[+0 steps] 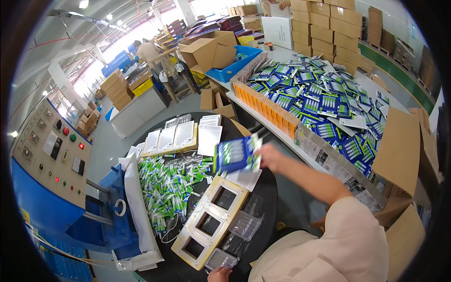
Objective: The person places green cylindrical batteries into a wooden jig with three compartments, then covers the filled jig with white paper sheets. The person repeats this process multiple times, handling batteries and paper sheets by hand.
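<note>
My right hand [268, 158] is closed on the edge of blue-and-green blister packs [233, 154], held above the round black table [263, 199] and slightly blurred. At the lower edge my left hand [219, 274] pinches the rim of a clear plastic blister tray [221, 260]. Beside that tray lies a cream frame [203, 241] with three square openings. Another clear blister tray [245, 225] rests along the frame's right side. Green-and-white tubes [164, 188] are heaped left of the frame. White cards [210, 139] lie in stacks at the table's far side, some set in a second frame [171, 149].
A blue machine with a control panel [51, 145] stands at left. On the right, a side table holds a large heap of finished packs [324, 103] behind an orange row of cartons [265, 101]. An open cardboard box [399, 150] stands near my right side. A person [148, 51] is farther back.
</note>
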Demonstrator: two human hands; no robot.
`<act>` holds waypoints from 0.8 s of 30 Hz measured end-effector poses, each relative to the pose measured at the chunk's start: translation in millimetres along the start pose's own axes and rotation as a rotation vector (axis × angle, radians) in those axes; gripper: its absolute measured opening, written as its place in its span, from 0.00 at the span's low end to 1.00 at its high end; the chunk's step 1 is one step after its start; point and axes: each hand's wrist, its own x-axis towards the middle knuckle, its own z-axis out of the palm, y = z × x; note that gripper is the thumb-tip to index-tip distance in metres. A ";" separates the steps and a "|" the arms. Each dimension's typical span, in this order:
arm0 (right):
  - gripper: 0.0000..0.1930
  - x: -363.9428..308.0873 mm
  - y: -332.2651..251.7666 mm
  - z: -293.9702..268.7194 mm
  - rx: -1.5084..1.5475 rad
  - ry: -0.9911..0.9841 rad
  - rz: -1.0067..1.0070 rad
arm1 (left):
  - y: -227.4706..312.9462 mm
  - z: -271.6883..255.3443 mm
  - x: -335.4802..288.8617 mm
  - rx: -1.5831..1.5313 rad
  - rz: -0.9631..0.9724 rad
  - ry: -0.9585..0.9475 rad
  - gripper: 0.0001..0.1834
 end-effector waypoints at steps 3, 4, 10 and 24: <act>0.13 30.2 -63.6 -43.1 0.453 0.128 -0.237 | 0.6 -6.5 3.5 0.033 -0.050 -0.107 0.10; 0.12 31.9 -65.5 -46.0 0.493 0.265 -0.406 | 1.9 -6.1 3.3 0.082 -0.095 -0.169 0.10; 0.20 -74.0 99.0 47.2 -0.983 -0.646 -0.538 | 8.4 3.5 1.5 0.269 0.096 0.021 0.07; 0.10 -89.9 148.3 56.6 -1.619 -1.321 -0.706 | -19.7 -40.7 43.6 0.228 -0.012 0.639 0.04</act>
